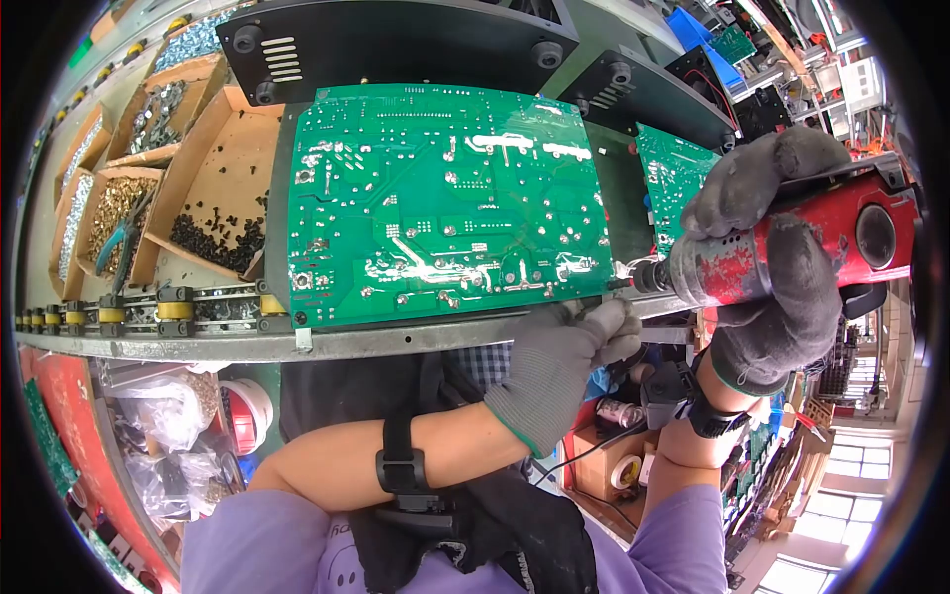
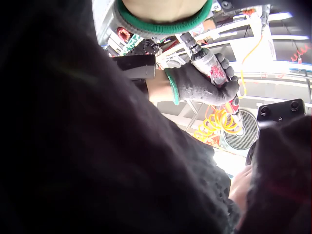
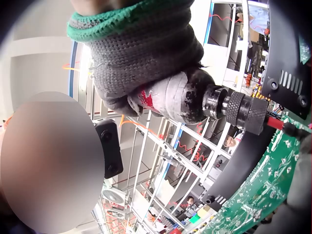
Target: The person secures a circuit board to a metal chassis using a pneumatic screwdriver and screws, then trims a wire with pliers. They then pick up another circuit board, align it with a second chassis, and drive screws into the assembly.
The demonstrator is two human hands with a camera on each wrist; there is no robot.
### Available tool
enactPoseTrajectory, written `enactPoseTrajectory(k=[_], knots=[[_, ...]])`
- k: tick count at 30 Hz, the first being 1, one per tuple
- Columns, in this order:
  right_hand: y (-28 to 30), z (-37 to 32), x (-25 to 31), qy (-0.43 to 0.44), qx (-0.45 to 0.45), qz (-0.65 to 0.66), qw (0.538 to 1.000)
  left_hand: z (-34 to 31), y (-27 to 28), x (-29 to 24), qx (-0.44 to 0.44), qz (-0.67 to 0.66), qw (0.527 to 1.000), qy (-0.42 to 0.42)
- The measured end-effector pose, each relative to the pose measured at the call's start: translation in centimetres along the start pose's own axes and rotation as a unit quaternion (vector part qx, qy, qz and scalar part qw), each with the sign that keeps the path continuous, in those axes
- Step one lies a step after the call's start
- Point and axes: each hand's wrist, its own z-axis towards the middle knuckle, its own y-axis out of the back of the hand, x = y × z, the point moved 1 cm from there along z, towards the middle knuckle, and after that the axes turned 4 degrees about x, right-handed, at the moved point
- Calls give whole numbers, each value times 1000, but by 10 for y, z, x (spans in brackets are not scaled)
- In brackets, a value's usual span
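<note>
A green circuit board [image 1: 445, 233], solder side up, lies at the bench's front edge in the head view. My right hand [image 1: 797, 287], in a grey glove, grips a worn red air screwdriver [image 1: 722, 267]. Its knurled chuck [image 3: 246, 112] and red bit [image 3: 275, 123] point toward the board's right front corner. Beside that corner is my gloved left hand [image 1: 554, 366], its fingers bent and fingertips right at the board's edge near the bit. I cannot tell whether those fingertips pinch anything. Dark cloth covers much of the left wrist view.
Left of the board, cardboard bins [image 1: 213, 188] hold black screws, brass pieces and other small hardware. Blue-handled pliers [image 1: 119, 243] lie over one bin. Black vented panels [image 1: 396, 49] stand behind the board, and a second green board [image 1: 673, 173] lies to the right. A metal rail [image 1: 406, 339] edges the bench.
</note>
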Motion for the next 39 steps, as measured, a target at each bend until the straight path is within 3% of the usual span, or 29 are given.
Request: enactPoseTrajectory(k=[11, 25, 26, 28, 35, 38, 39], knots=[[-4, -2, 4, -21, -24, -8, 999, 0, 1, 0, 34, 25, 999, -9], [-11, -13, 2, -37, -150, -35, 987, -2, -4, -3, 2, 8, 1000, 19], [-7, -11, 1, -37, -150, -35, 987, -2, -4, -4, 2, 7, 1000, 19], [4, -3, 0, -16, -29, 0, 999, -2, -4, -5, 13, 15, 1000, 18], [13, -4, 1, -27, -7, 38, 999, -2, -5, -8, 29, 21, 999, 18], [12, -5, 4, 10, -5, -25, 1000, -2, 1, -12, 56, 23, 998, 32], [10, -6, 10, 9, -1, 8, 1000, 1, 11, -13, 125, 89, 987, 54]])
